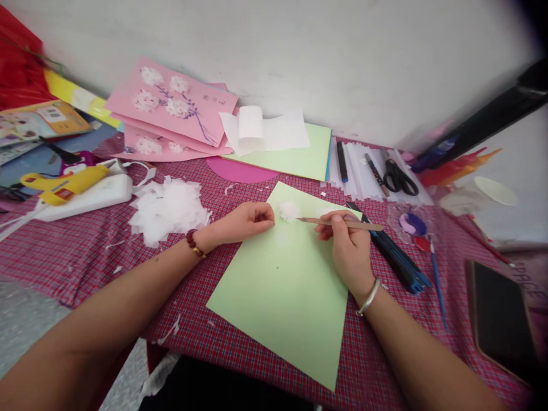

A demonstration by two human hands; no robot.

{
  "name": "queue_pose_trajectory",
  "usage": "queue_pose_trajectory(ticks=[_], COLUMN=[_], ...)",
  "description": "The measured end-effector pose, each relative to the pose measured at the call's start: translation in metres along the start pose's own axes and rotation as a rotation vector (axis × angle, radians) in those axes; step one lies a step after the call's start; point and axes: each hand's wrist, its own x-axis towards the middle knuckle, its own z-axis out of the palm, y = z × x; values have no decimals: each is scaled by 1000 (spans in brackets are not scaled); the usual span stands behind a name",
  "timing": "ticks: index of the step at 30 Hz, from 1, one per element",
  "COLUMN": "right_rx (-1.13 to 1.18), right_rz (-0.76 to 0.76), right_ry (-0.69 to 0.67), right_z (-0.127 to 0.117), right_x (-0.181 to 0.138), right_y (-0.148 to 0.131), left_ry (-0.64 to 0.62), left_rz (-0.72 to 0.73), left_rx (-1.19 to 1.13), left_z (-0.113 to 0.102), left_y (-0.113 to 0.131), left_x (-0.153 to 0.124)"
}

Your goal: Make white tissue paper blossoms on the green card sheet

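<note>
1. At the far edge of the green sheet (282, 297) lies a white tuft (289, 210); the left hand (248, 221) rests beside it, fingers curled together (perhaps pinching it).
2. Fingers of the right hand (349, 245) clamp a stick (342, 222) aimed at the tuft; fluffing needs gentle prods.

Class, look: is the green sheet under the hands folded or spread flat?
Spread flat: the green sheet lies unfolded on the checked cloth, no crease showing.

Left of the black scissors (399, 177), a marker (342, 161); far left, pink flower cards (171, 105), white scraps (166, 208), yellow glue gun (68, 185); lower right, dark phone (499, 317).
</note>
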Motion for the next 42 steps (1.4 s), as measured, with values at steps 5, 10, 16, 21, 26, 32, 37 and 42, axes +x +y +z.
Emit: queue_pose_trajectory(ticks=[5, 10, 16, 21, 26, 32, 37, 42], right_rx=[109, 91, 138, 176, 76, -114, -195, -150], right_rz=[-5, -15, -3, -6, -38, -116, -146, -99], right_ry=[66, 28, 54, 44, -23, -122, -90, -75], right_z=[0, 3, 1, -1, 2, 2, 0, 1], right_x=[-1, -4, -3, -1, 1, -1, 1, 5], right_y=[-2, -5, -5, -5, -4, -2, 1, 3], left_ry=[-149, -101, 90, 68, -110, -231, -111, 90], left_rz=[125, 296, 115, -90, 128, 398, 355, 212], left_rx=[87, 267, 32, -96, 359, 1119, 1085, 578], left_z=[-8, 5, 14, -7, -10, 12, 21, 20], left_y=[0, -3, 1, 17, 27, 30, 16, 2], left_x=[-4, -2, 0, -4, 1, -1, 5, 15])
